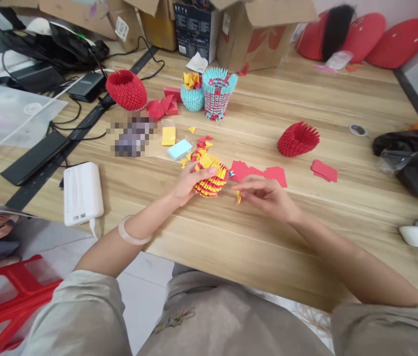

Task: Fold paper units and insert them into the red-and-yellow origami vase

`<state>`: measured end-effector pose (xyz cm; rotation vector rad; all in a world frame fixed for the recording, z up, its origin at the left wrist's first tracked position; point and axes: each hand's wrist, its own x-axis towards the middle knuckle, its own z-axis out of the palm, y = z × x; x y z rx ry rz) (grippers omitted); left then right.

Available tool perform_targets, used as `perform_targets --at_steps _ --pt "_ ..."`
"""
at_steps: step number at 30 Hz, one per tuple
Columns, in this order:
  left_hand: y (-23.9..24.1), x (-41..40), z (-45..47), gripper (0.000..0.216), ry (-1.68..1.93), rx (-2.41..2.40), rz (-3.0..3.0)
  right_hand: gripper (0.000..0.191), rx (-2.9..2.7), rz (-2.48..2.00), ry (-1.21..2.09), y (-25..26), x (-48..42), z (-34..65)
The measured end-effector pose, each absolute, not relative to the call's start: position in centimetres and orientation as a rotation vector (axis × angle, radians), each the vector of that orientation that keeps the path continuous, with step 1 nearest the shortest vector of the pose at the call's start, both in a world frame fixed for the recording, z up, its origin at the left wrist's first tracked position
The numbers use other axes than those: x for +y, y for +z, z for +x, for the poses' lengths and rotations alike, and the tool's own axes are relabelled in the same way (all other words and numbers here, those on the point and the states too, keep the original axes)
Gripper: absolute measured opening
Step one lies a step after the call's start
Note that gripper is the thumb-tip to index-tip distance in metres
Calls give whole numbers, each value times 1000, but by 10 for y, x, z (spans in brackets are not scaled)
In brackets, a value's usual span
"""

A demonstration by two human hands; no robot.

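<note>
My left hand (190, 181) is wrapped round a small red and yellow folded-paper model (212, 179) that rests on the wooden table (231, 232). My right hand (266, 195) sits just to its right, fingers pinched on a small yellow folded paper piece (238, 197). Loose yellow and red folded pieces (199, 148) lie just behind the model. Flat red paper pieces (257, 173) lie next to my right hand.
A red paper cone (298, 139) and more red sheets (324, 170) lie to the right. Red (126, 89) and teal paper vases (217, 93) stand farther back, before cardboard boxes (257, 34). A white power bank (82, 193), cables and a black bag (412, 158) flank the sides.
</note>
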<state>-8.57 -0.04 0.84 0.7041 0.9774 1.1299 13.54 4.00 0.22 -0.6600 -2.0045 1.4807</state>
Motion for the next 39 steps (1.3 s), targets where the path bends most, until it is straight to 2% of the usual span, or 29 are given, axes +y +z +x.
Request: perform_targets --at_steps 3,5,11,15,17,21,30,39 --pt "5 -1 -79 51 1055 979 704 9 -1740 -695 1713 -9 31 142" --pt "6 1 -73 50 1050 993 704 9 -1522 -745 1800 -15 32 142" --pt "17 9 -49 41 1043 1034 845 13 -1229 -754 1974 -17 40 150" --pt "14 6 -54 48 1042 1007 1053 26 -1116 -696 2018 -17 41 155" --pt "11 4 -60 54 1001 957 1150 26 -1070 -690 2054 -19 41 155" --pt "9 0 -62 54 917 866 1315 15 -1019 -647 2129 -21 41 153" --pt "8 1 -58 55 857 926 1627 12 -987 -627 2158 -19 40 155" --pt "8 -2 -55 54 818 894 1651 23 -975 -676 2196 -22 39 158"
